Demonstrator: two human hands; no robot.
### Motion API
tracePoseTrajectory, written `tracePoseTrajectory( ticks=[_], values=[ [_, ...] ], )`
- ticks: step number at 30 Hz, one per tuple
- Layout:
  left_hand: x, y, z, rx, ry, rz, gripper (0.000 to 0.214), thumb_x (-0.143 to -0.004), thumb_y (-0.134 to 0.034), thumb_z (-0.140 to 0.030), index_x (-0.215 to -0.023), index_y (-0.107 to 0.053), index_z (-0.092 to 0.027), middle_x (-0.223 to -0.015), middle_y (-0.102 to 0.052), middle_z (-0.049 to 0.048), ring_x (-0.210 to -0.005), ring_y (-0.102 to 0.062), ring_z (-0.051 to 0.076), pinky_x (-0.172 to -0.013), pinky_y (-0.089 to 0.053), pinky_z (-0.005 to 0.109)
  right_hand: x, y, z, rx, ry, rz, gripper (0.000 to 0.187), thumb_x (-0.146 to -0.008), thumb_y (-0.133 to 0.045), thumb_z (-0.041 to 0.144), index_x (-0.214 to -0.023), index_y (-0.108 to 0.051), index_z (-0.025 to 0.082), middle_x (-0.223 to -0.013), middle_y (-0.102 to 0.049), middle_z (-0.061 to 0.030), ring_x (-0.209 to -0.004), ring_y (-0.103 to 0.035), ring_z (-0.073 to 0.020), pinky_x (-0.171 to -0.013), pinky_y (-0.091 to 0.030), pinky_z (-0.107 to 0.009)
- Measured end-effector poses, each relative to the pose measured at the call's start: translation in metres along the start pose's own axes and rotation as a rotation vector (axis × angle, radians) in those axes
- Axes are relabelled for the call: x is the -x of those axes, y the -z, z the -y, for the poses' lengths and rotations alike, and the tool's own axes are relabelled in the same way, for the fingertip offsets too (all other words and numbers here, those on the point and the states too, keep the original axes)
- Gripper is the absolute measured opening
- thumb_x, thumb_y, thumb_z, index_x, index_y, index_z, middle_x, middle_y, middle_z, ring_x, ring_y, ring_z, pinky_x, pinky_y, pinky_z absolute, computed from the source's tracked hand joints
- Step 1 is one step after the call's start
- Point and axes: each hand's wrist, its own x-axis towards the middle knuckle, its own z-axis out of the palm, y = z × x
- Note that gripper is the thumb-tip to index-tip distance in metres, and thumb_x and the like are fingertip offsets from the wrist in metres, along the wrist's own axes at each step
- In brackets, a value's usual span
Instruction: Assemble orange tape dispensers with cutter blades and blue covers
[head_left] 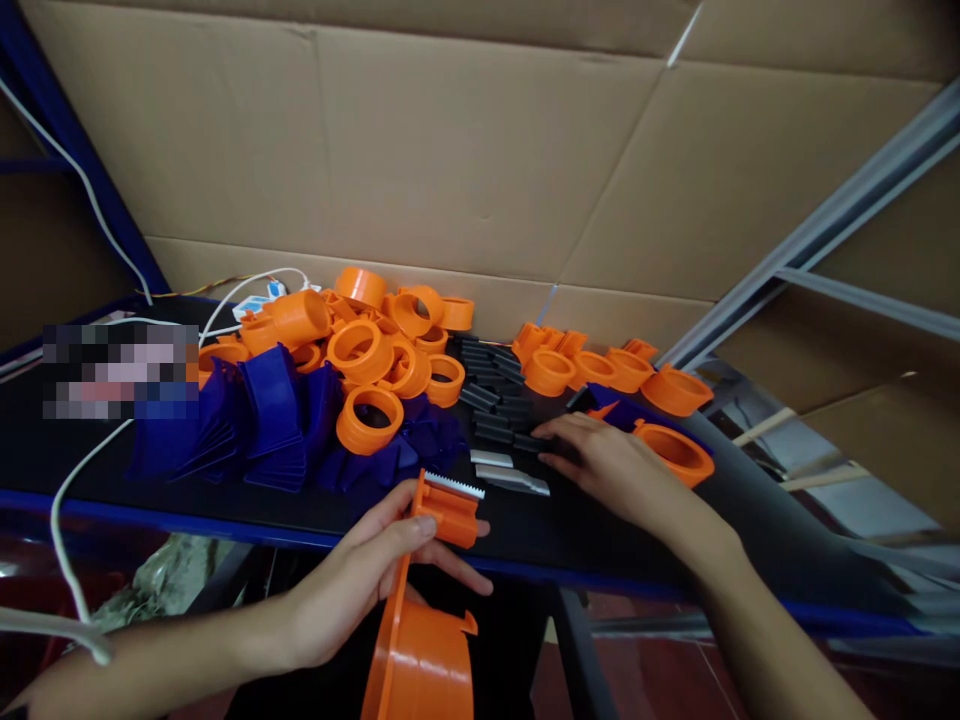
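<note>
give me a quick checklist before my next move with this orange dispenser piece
1. Grip: ok. The left hand is closed on the orange dispenser frame.
2. Toothed blade on the frame's top edge: ok.
3. Piece in the right hand: not ok. The fingers lie flat on the black pieces, gripping nothing.
4. Metal strips close by: ok, just left of the right hand.
5. Frame over the table: not ok. It hangs in front of the edge.

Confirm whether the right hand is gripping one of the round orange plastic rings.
No, the right hand lies open on the black tabletop beside the small black plastic blocks.
</note>
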Motion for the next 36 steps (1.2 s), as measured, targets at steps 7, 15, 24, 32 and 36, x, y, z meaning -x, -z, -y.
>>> tracePoseTrajectory(
  ticks=[7,15,24,32,36],
  values=[
    [-0.001,0.0,0.0,0.002,-0.027,-0.022,0.03,-0.1,-0.052,-0.034,-0.125,-0.054,-0.018,-0.14,-0.06,0.0215,-0.111,-0.071,0.035,-0.077,-0.063,0.045,0.008,0.018,0.012,-0.255,-0.004,-0.082,0.025,-0.098,-0.059,0.032,-0.119,-0.07,0.023,-0.114,-0.075,-0.0087,-0.098,-0.073,-0.0226,-0.086,-0.059,-0.037],
    [-0.001,-0.003,0.005,0.023,-0.045,-0.022,0.039,-0.099,-0.057,-0.034,-0.134,-0.049,-0.021,-0.136,-0.064,0.0183,-0.118,-0.068,0.034,-0.086,-0.059,0.04,0.015,0.037,0.089,-0.56,0.141,-0.152,0.028,-0.096,-0.064,0.028,-0.123,-0.071,0.029,-0.112,-0.073,-0.0069,-0.099,-0.071,-0.0199,-0.083,-0.06,-0.032],
    [0.002,0.001,0.008,0.017,-0.051,0.034,0.045,-0.102,-0.051,-0.034,-0.145,-0.042,-0.022,-0.12,-0.072,0.0156,-0.119,-0.067,0.034,-0.098,-0.051,0.052,0.009,0.012,0.12,-0.564,0.146,-0.429,0.012,-0.088,-0.076,0.027,-0.097,-0.071,0.021,-0.082,-0.07,-0.0026,-0.073,-0.066,-0.0167,-0.063,-0.053,-0.029],
    [0.004,0.002,0.011,-0.059,-0.111,0.061,0.042,-0.103,-0.05,-0.032,-0.144,-0.045,-0.021,-0.134,-0.066,0.0147,-0.119,-0.066,0.029,-0.108,-0.043,0.05,0.016,-0.006,0.133,-0.518,0.226,-0.622,0.025,-0.084,-0.075,0.007,-0.104,-0.069,0.021,-0.085,-0.075,-0.0033,-0.074,-0.068,-0.0167,-0.068,-0.056,-0.033],
    [0.003,0.001,0.013,-0.066,-0.096,0.047,0.042,-0.102,-0.052,-0.031,-0.142,-0.046,-0.022,-0.132,-0.067,0.0136,-0.118,-0.067,0.029,-0.106,-0.045,0.048,0.015,-0.008,0.138,-0.564,0.179,-0.581,0.016,-0.087,-0.074,0.01,-0.098,-0.07,0.021,-0.082,-0.074,-0.0027,-0.071,-0.069,-0.0164,-0.066,-0.057,-0.032]
  ],
)
